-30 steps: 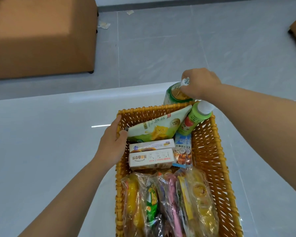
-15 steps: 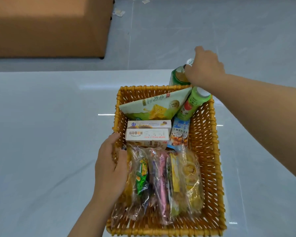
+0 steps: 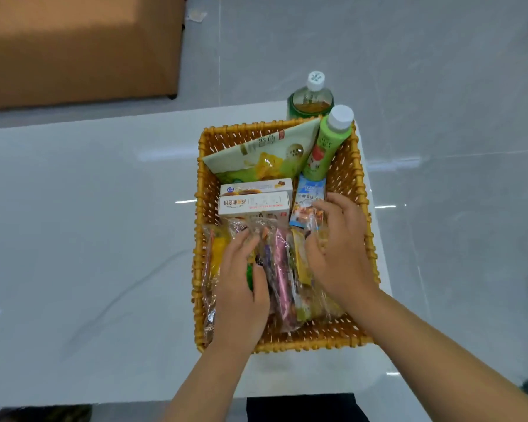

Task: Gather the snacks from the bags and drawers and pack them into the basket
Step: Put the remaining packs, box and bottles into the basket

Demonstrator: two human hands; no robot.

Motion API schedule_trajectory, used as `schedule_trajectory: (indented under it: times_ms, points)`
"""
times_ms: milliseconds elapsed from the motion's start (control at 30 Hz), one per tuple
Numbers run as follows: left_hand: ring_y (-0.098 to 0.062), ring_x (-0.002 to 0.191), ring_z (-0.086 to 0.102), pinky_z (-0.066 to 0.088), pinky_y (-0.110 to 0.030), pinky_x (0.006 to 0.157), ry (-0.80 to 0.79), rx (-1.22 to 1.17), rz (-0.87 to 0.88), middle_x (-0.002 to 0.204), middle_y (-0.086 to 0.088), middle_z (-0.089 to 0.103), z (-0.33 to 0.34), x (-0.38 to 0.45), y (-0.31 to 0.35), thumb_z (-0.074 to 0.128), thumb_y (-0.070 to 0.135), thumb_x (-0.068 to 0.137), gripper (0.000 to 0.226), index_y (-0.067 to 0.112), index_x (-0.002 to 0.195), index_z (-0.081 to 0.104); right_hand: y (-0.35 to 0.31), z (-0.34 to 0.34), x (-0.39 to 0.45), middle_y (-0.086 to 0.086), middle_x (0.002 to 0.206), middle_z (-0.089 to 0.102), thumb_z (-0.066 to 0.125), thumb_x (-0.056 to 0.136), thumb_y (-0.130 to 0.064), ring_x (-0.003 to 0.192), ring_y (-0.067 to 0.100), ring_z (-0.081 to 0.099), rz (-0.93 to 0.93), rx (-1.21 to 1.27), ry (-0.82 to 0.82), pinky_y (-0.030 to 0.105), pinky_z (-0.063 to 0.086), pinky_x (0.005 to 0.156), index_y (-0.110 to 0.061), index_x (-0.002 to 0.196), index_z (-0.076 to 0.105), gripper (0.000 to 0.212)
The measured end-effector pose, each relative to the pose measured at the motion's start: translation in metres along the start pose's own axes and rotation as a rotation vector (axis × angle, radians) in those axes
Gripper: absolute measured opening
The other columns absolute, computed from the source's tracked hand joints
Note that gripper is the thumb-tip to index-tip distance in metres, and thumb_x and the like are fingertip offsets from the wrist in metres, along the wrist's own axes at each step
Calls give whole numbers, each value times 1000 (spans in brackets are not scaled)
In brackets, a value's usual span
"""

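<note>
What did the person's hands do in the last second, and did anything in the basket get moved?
The right hand let go of the tea bottle standing behind the basket and came down onto the wrapped snacks at the near end. The left hand left the basket's left rim and now rests on those wrappers too. The boxes, chip bag and green bottle stayed put.

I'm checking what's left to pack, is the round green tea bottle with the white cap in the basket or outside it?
Outside. The tea bottle stands upright on the table, just beyond the far rim of the basket.
</note>
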State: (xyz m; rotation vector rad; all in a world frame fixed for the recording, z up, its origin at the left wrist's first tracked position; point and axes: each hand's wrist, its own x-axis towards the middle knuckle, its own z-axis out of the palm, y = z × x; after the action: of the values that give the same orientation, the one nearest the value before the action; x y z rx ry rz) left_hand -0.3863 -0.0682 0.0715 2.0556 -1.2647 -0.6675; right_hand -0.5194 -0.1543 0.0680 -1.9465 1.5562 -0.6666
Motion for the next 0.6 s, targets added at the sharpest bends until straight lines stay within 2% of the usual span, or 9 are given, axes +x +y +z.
schedule_trajectory:
  times_ms: [67,133,233,300,333,433,533,600]
  points:
    - [13,133,30,27,-17,115,-8,-63,-57,143,18,43,0,-6,-3,47,6,99,45,28,137,51,3,3,-25,3,144,30,58,88,-10,135,16,23,109,-2,-41,18,14,109,-17,135,44,49]
    - [3,130,41,39,-33,113,-23,-120,-128,138,17,49,-2,-6,-5,46,5,99,45,28,137,51,6,8,-43,0,151,19,53,92,-15,139,15,12,206,-31,-98,24,11,112,-21,145,30,58]
    - [3,122,48,42,-29,109,-108,-156,-169,131,18,51,-2,-3,-1,46,9,99,46,29,140,47,14,16,-61,1,157,5,47,96,-21,144,22,7,335,9,-185,35,15,115,-27,152,7,69]
    - [6,121,47,40,-26,107,-210,-142,-138,131,24,49,3,-1,2,47,13,99,50,27,146,40,20,21,-69,3,158,5,45,97,-24,145,26,12,368,46,-227,40,22,117,-29,152,-1,73]
    - [4,123,48,40,-26,108,-255,-115,-125,134,23,49,7,-1,2,48,16,98,52,26,148,37,24,22,-72,3,158,7,45,97,-24,144,26,16,352,46,-238,43,26,117,-30,152,-2,73]
    - [-15,130,49,44,-40,107,-303,-15,-113,143,4,51,17,-1,-2,46,17,92,58,23,149,34,30,24,-76,4,159,5,44,97,-17,144,28,19,326,-22,-282,46,32,114,-25,153,1,71]
    - [-14,130,48,43,-32,108,-316,10,-129,144,6,49,18,-1,2,43,6,95,62,26,152,28,31,25,-78,5,161,-2,44,96,-7,146,28,16,321,-137,-324,44,31,115,-22,154,-1,75]
    - [-15,121,54,47,-29,100,-349,14,-142,139,7,53,16,-1,6,42,3,96,65,28,154,24,29,25,-80,6,161,-5,45,95,-4,147,28,13,315,-194,-352,41,30,115,-22,154,-5,80]
